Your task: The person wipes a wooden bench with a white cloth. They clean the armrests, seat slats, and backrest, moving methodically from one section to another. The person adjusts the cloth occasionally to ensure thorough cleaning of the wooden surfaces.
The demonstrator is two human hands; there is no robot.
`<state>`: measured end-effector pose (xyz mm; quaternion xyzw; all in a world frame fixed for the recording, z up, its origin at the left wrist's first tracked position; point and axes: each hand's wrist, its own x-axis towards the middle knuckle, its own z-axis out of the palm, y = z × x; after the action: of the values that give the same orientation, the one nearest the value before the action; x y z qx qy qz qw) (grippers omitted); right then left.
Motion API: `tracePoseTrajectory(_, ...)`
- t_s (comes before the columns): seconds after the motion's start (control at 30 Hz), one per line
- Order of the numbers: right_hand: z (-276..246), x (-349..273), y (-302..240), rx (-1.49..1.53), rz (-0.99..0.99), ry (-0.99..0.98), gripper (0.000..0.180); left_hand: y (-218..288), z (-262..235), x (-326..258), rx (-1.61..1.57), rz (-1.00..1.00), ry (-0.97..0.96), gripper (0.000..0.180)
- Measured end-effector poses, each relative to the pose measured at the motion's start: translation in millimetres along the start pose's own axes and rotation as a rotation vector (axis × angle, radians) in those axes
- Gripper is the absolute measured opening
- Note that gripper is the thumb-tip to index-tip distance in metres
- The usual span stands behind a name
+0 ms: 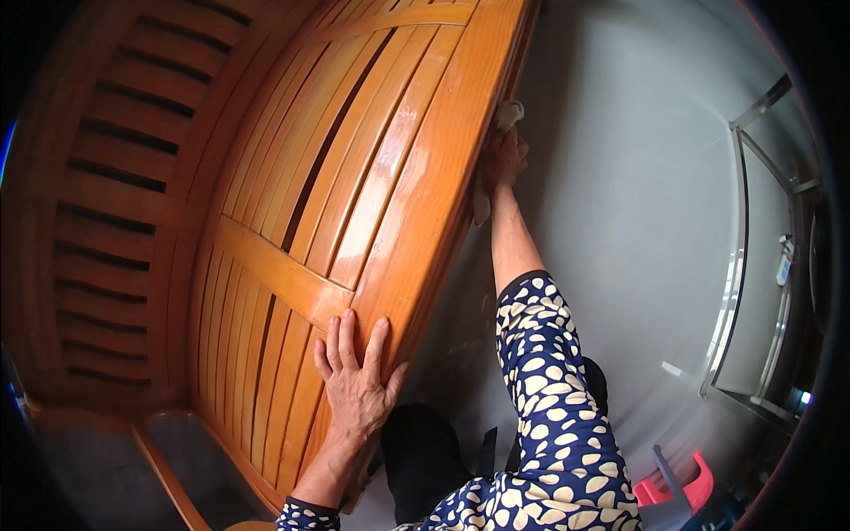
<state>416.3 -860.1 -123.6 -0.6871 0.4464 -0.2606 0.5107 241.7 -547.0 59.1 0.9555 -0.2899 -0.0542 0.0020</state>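
1. Navy sleeves (558, 398) with cream, petal-like spots cover the person's arms nearest the camera; below them, dark trousers (421, 456) show beside the seat edge.
2. Stretching diagonally across the view is a varnished orange-brown wooden settee (423, 177), its slatted seat at the centre and its slatted backrest (133, 128) along the left. A broad crosspiece (283, 270) divides the seat slats, and light glares off the front boards.
3. Of the two hands, the left hand (357, 389) lies on the front part of the seat, by the near end of the crosspiece, fingers spread and thumb toward the outer edge; it has hold of nothing.
4. Further along, the right hand (503, 164) is at the settee's front edge, closed around a pale cloth (509, 115) that pokes out above and below it. Its fingers are largely hidden.
5. Grey floor (620, 195) extends to the right, with a small white scrap (671, 368) on it. Beyond stands a metal frame (737, 265); a pink plastic object (698, 485), kind unclear, sits at lower right.
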Motion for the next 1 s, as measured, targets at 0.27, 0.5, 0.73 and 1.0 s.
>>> tracePoseTrajectory(0.27,9.7,-103.9,37.9,0.013,-0.041,-0.015,0.044,-0.1,-0.9,-2.4,0.036,-0.035,0.007,0.070)
tracePoseTrajectory(0.5,-9.8,-246.7,58.3,0.325,0.305,-0.059,0.051,6.6,-1.8,1.1,-0.021,-0.006,0.067,0.068)
tracePoseTrajectory(0.73,-119.4,-328.9,0.3,0.604,0.257,-0.548,0.030,-9.3,5.4,-9.6,-0.183,0.020,0.193,0.081)
tracePoseTrajectory(1.0,-100.5,-312.0,-103.9,-0.404,-1.333,-0.584,0.034,-64.1,25.8,-58.7,-0.858,-0.379,0.760,0.062)
